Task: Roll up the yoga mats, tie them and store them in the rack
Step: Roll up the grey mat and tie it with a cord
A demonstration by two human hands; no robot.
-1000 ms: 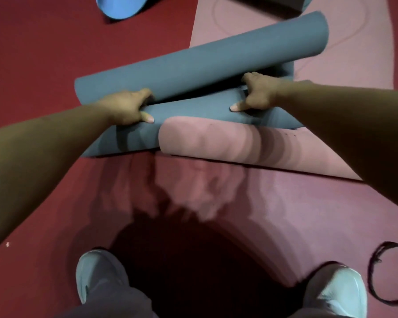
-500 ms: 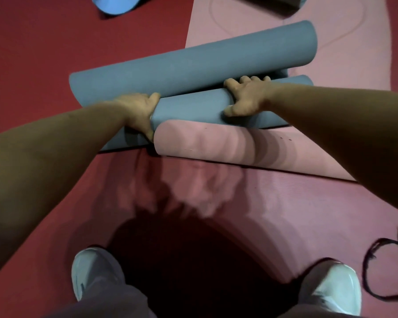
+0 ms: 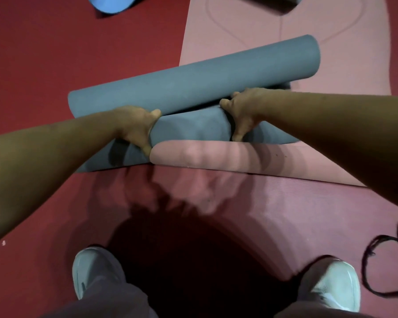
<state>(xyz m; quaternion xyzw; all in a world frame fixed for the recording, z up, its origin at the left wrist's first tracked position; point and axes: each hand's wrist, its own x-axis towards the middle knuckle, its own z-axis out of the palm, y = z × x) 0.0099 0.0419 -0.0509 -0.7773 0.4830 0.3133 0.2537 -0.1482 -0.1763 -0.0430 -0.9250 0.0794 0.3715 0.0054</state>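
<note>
The left hand (image 3: 137, 129) and the right hand (image 3: 241, 111), set apart, each grip the grey-blue yoga mat (image 3: 189, 129) rolled between them, with a thicker grey-blue roll (image 3: 193, 81) just beyond the hands and a pink rolled mat (image 3: 216, 157) just before them.

White left shoe (image 3: 94, 269) and right shoe (image 3: 331, 285) stand well apart on the red floor (image 3: 44, 53); grey trousers (image 3: 115, 299) cover their heels.

L grip (image 3: 137, 126), R grip (image 3: 242, 111) now curled over near grey roll (image 3: 191, 127), was flat edge, roll fatter
</note>
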